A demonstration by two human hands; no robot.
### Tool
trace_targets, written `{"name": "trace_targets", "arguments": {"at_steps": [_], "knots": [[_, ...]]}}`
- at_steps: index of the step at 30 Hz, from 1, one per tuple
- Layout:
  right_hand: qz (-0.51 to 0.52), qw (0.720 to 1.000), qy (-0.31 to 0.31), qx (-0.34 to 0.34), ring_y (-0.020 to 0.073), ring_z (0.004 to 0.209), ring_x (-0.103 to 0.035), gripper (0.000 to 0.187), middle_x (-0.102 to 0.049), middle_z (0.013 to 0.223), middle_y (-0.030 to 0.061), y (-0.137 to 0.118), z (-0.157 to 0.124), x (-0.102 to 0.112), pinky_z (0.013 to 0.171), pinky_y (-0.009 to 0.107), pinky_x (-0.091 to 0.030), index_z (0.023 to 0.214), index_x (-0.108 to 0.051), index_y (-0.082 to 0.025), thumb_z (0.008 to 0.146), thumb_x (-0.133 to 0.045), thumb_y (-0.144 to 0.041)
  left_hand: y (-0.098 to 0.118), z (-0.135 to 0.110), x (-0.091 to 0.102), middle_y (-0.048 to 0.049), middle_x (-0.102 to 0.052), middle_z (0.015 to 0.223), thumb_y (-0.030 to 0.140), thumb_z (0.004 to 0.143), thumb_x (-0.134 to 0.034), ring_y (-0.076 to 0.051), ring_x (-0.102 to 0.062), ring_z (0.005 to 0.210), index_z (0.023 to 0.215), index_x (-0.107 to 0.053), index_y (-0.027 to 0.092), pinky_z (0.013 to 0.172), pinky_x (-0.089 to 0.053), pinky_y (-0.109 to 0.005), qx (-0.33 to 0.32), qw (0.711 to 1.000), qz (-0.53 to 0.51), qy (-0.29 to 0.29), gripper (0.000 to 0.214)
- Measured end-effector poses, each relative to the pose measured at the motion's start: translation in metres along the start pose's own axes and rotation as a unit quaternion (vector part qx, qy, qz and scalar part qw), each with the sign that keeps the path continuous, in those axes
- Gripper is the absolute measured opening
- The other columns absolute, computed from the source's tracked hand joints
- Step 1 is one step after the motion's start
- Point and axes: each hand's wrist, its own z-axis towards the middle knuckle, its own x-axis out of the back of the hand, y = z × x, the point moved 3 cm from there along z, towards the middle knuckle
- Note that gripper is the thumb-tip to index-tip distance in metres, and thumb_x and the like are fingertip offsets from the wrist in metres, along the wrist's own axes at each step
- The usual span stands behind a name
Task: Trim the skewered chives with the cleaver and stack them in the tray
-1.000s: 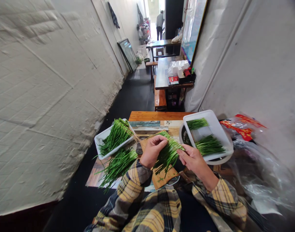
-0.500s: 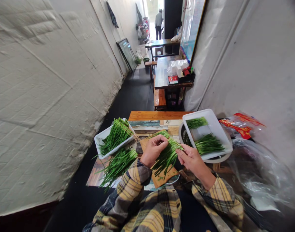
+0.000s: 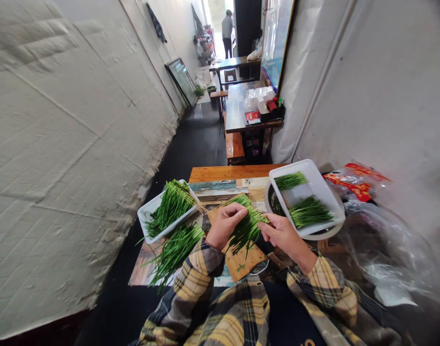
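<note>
My left hand [image 3: 225, 226] is closed at the left edge of a row of green chives [image 3: 246, 228], thumb and fingers pinched together. At the right edge of the same row, my right hand [image 3: 279, 233] pinches with its fingertips; whether a skewer lies in that pinch is too small to tell. The row hangs over a wooden cutting board [image 3: 241, 265], where green scraps lie. Loose chives [image 3: 177, 247] are piled beside my left forearm. Behind them, a white tray [image 3: 162, 237] holds chives threaded on bamboo skewers [image 3: 197, 203] whose ends stick out over the rim.
On the right, a second white tray [image 3: 299, 191] with two chive bundles rests tilted on a round basin [image 3: 326, 236]. Clear plastic bags [image 3: 382, 254] and a red-printed bag [image 3: 357, 185] lie beside it. Farther off are tables [image 3: 236, 108], a bench [image 3: 234, 144] and a person [image 3: 227, 33].
The view has shifted slightly. Both hands still grip the row of chives, which hangs a little higher over the board, so more of the board's near end shows.
</note>
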Motion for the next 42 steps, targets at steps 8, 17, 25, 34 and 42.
{"name": "trace_targets", "arguments": {"at_steps": [8,17,25,34,42], "knots": [[-0.048,0.998,-0.043,0.007,0.0050,0.035,-0.045,0.024,-0.055,0.053,-0.0064,0.002,0.005,0.004,0.037,0.017,-0.032,0.076,-0.051,-0.019,0.084,-0.047,-0.041,0.001,0.008,0.007,-0.0013,-0.055,0.072,0.036,0.078,-0.062,-0.011,-0.046,0.069,0.064,-0.060,0.013,0.066,-0.037,-0.024,-0.028,0.996,0.047,-0.065,0.027],[-0.043,0.998,-0.040,0.003,0.0052,0.033,-0.043,0.026,-0.054,0.050,-0.0065,0.001,0.007,0.003,0.035,0.017,-0.031,0.070,-0.046,-0.020,0.084,-0.049,-0.042,0.004,0.015,0.005,-0.0008,-0.055,0.072,0.031,0.078,-0.062,-0.011,-0.048,0.070,0.059,-0.057,0.013,0.068,-0.038,-0.025,-0.036,0.993,0.054,-0.100,0.026],[-0.007,1.000,-0.020,-0.017,0.0047,0.033,-0.042,0.027,-0.054,0.049,-0.0065,0.017,0.012,-0.003,0.035,0.018,-0.030,0.069,-0.048,-0.019,0.082,-0.053,-0.043,-0.014,0.020,0.004,0.0006,-0.052,0.067,0.034,0.075,-0.064,-0.010,-0.045,0.066,0.057,-0.054,0.013,0.065,-0.037,-0.023,0.004,0.993,0.045,-0.105,0.029],[0.125,0.989,0.006,-0.073,0.0038,0.036,-0.039,0.027,-0.053,0.051,-0.0078,0.082,0.035,-0.031,0.037,0.017,-0.027,0.072,-0.048,-0.019,0.080,-0.053,-0.044,-0.095,0.028,0.021,0.0041,-0.049,0.061,0.046,0.067,-0.069,-0.006,-0.040,0.057,0.068,-0.057,0.013,0.057,-0.034,-0.019,0.110,0.991,0.001,-0.072,0.035],[-0.087,0.989,0.074,-0.093,0.0143,0.071,-0.062,0.035,-0.067,0.078,0.0012,0.188,0.020,-0.022,0.070,0.029,-0.050,0.106,-0.061,-0.019,0.079,-0.050,-0.038,-0.221,0.034,0.070,0.0033,-0.052,0.056,0.056,0.058,-0.067,-0.008,-0.044,0.053,0.065,-0.059,0.014,0.055,-0.035,-0.021,0.205,0.972,0.115,-0.029,0.043]]}}
